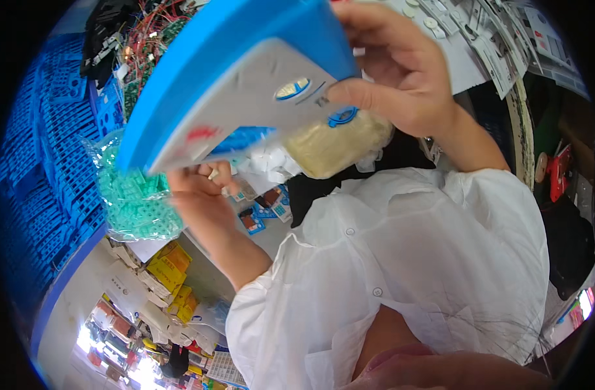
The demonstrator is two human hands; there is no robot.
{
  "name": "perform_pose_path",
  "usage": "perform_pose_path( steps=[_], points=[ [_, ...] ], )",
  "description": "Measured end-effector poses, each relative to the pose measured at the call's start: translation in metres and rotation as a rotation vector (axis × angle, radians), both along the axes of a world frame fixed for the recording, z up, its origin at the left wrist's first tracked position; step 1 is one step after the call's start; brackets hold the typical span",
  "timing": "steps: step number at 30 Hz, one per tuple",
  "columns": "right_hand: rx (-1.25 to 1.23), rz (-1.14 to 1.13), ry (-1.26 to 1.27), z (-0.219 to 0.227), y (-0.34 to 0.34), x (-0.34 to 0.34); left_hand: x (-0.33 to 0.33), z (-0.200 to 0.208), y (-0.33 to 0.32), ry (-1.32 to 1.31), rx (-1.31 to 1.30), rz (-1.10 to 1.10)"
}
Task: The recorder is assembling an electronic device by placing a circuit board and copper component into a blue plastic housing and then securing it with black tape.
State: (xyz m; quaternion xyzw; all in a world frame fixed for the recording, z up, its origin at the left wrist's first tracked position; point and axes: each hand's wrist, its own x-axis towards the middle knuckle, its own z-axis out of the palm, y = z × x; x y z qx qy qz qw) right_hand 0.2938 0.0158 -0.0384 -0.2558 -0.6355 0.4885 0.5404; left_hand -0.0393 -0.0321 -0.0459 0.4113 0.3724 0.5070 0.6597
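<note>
Head view. Both hands raised, holding one flat blue-and-grey device [245,78] close under the camera; it fills the upper middle of the frame, tilted, blue edge uppermost, grey face toward the lens with a small oval blue-rimmed window near its centre.

Right hand [401,71]: fingers curled around the device's right end, thumb pressed flat on the grey face just beside the oval window. Grasping.

Left hand [203,188]: below the device's lower left edge, fingers bent up against the underside. Contact appears firm, but the fingertips are hidden behind the panel.

Containers: a clear plastic bag of small green parts [135,201] lies just left of the left hand, bulging full. A second clear bag holding pale yellowish material [333,146] sits directly under the device, partly covered by it. Blue crates [44,162] stacked along the left rim; contents cannot be made out. Yellow boxes [170,266] piled at lower left.

Edges and room: the white-sleeved forearms [408,260] take up the lower right. The bench [271,234] beneath is crowded; little bare surface shows between the bags.
</note>
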Motion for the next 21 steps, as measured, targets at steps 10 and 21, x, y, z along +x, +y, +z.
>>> perform_pose_path(
  steps=[10,21],
  points=[
    [0.017,-0.068,-0.051,-0.002,0.013,0.015,0.072,0.033,0.027,0.357,0.133,0.208],
    [-0.226,-0.151,-0.986,-0.016,-0.036,0.027,0.1,-0.01,-0.01,1.06,0.049,-0.145]
  ],
)
